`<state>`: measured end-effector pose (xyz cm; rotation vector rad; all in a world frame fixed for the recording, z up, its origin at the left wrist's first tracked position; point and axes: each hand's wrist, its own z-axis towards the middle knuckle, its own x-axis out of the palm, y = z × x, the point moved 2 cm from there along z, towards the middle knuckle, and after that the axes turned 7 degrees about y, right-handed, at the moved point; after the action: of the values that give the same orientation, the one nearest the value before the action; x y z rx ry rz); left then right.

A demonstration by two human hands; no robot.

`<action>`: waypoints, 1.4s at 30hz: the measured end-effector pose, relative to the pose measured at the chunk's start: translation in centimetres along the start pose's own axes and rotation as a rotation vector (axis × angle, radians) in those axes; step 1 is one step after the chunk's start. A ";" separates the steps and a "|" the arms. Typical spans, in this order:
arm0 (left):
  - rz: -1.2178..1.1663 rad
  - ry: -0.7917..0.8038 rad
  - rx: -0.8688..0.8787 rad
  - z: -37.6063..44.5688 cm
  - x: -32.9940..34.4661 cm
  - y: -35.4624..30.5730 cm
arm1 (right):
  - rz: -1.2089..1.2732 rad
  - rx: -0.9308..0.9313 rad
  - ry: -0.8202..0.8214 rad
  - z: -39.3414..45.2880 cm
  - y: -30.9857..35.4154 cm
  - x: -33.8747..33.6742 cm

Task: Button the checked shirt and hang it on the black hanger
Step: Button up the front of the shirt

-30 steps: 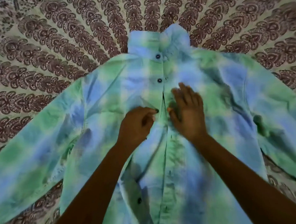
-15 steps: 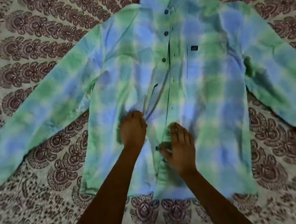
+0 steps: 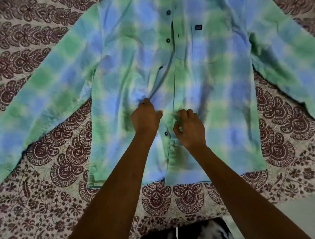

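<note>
So the checked shirt (image 3: 214, 92) is lying flat, front up, on the patterned bedspread (image 3: 47, 159), sleeves spread out. On the left side the left hand (image 3: 145, 118) has its fingers curled, pinching the button-side edge into a little ridge. Just right of it there's a loose button (image 3: 166, 133) still undone. Then the right hand (image 3: 189, 129), fingers bent, pinching the buttonhole placket. I'd say the trick here is pulling both edges level first, then pushing the button through its matching hole, not the neighbour's. Can't see the black hanger anywhere in view
</note>
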<state>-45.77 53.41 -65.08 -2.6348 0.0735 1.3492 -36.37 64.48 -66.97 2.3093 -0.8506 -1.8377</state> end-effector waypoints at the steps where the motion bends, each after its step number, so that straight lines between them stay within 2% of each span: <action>1: -0.019 -0.003 -0.021 0.0 0.0 0.0 | 0.009 -0.001 0.002 -0.2 0.0 0.1; 6: -0.071 -0.008 -0.052 0.1 -0.5 0.1 | 0.049 0.004 0.035 -1.1 0.2 0.3; 8: -0.203 -0.096 -0.024 -0.1 -1.2 0.5 | 0.070 -0.008 0.042 -1.7 0.2 0.4; 11: -0.463 -0.275 0.184 -1.6 -1.7 0.2 | 0.032 -0.046 0.057 -3.0 0.1 1.0; 12: -0.471 -0.273 0.282 -2.3 -1.4 -0.2 | 0.016 -0.056 0.076 -3.6 -0.1 1.5; 15: -0.200 -0.079 0.530 -3.3 1.4 -0.9 | -0.057 -0.106 0.130 -5.7 -0.7 2.6; 17: -0.065 0.095 0.521 -3.2 2.8 -0.5 | -0.081 -0.126 0.173 -7.1 -1.1 3.0; 18: -0.045 0.132 0.499 -3.1 3.2 0.0 | -0.077 -0.129 0.189 -7.6 -1.4 3.1; 23: 0.041 0.082 0.546 -6.3 4.9 2.7 | -0.178 -0.276 0.280 -11.1 -2.2 3.7; 25: 0.030 0.078 0.571 -7.8 6.3 4.4 | -0.243 -0.346 0.270 -12.2 -2.5 4.3; 29: -0.024 0.040 0.560 -10.4 8.3 7.1 | -0.234 -0.341 0.199 -12.3 -2.6 3.9; 32: -0.008 0.019 0.576 -13.1 10.4 8.4 | -0.310 -0.393 0.219 -13.2 -2.7 4.7; 36: 0.154 -0.015 0.668 -15.3 11.7 9.1 | -0.478 -0.553 0.260 -14.3 -3.4 5.0; 40: 0.236 -0.056 0.584 -15.8 11.4 8.1 | -0.541 -0.614 0.192 -15.0 -3.7 5.1; 42: 0.304 -0.027 0.563 -14.9 10.7 7.2 | -0.587 -0.626 0.214 -14.3 -3.1 4.9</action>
<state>-28.45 44.00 -66.20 -2.1809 0.7582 1.2142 -21.46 60.92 -68.41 2.3674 0.4329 -1.6272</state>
